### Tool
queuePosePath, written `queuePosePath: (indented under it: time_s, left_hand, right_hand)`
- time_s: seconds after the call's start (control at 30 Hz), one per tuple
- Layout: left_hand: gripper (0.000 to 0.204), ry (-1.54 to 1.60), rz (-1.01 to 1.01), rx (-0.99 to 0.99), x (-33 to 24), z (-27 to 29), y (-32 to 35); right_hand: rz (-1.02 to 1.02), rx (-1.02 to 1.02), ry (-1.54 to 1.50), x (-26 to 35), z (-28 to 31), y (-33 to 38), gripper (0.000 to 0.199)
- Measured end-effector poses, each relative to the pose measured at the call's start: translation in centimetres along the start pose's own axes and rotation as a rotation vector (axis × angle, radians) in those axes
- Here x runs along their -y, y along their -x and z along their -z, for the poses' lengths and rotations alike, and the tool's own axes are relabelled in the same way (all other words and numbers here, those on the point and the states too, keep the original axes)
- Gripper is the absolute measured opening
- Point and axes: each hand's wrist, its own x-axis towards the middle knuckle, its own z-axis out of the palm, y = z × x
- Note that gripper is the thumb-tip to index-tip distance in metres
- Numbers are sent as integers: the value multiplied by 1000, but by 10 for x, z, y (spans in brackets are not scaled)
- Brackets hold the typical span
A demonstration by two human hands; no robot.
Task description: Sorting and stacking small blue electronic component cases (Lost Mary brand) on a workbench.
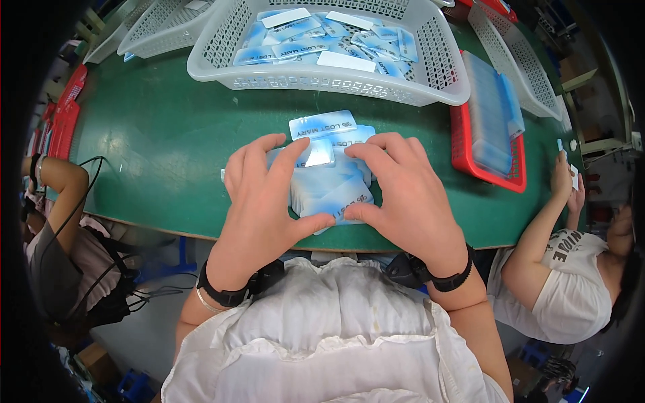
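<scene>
In front of me on the table, a thick pile of flat blue-and-white printed pieces (329,191), like small cards or pouches, lies between my hands. My left hand (259,185) is curled round the pile's left side, its thumb at the near edge and fingers over the far part. My right hand (410,185) curves round the right side the same way, both thumb tips close together. A glossy pale piece (321,153) sits between the two index fingers. Beyond the fingertips rests another printed piece (322,125). The palms hide the pile's sides.
A large white perforated basket (329,82) with many such pieces stands at the far side of the green table (148,148). To its right is a red basket (463,151) holding clear-wrapped blue stacks. More white baskets (168,33) line the far left. People sit at both sides.
</scene>
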Motion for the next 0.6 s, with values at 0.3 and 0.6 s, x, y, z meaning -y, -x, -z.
queuePosePath:
  time_s: [0.3,0.6]
  left_hand:
    - [86,54,-4,83,5,1,-1]
    - [66,81,-134,77,11,0,-9]
  right_hand:
    - [66,32,36,-6,-4,-1,63]
    - [92,-47,18,-19,-8,-2,72]
